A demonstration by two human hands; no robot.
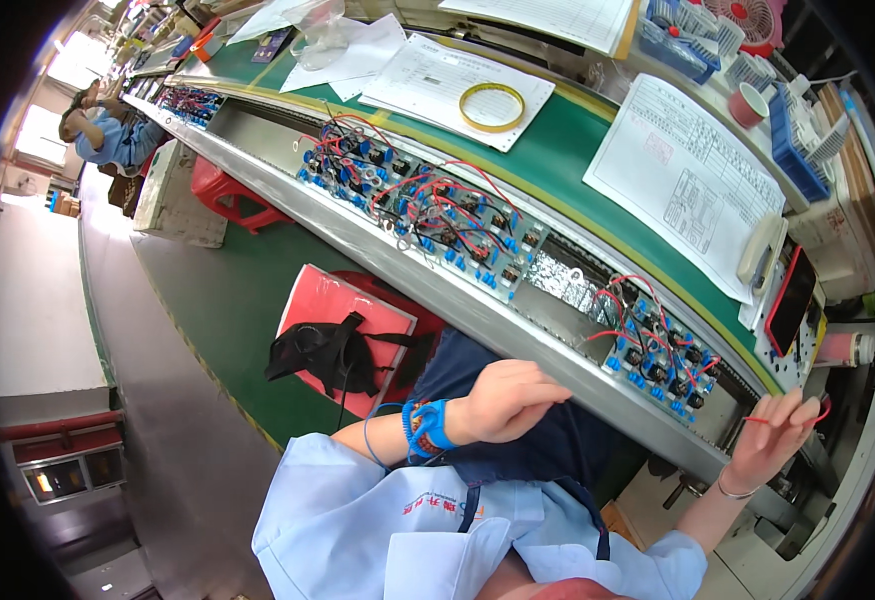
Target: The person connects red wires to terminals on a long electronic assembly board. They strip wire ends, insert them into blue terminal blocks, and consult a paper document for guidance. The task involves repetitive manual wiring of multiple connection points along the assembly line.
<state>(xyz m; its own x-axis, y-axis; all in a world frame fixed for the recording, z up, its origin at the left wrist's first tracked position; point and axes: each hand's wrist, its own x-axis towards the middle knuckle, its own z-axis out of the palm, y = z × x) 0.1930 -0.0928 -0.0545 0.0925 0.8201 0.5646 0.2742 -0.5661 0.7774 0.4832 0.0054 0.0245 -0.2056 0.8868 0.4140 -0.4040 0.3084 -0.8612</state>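
Near the conveyor's front rail, my left hand (511,402) is above my lap, its fingers drawn together and bent. Whatever may be between those fingertips is hidden. A blue wrist strap (428,428) with a cord circles that wrist. Out at the right, my right hand (770,445) is raised beside the end of the line, pinching a short red wire (825,412). The nearest circuit board panel (663,360) lies on the conveyor between my hands, carrying blue and black parts with red and black wires. Neither hand touches it.
More wired circuit boards (438,215) sit further left along the conveyor's metal rail (358,255). Beyond are paper sheets (693,180), a yellow tape roll (492,107) and blue bins (796,150). A red stool with a black bag (328,355) stands left of me; another person (118,135) sits far left.
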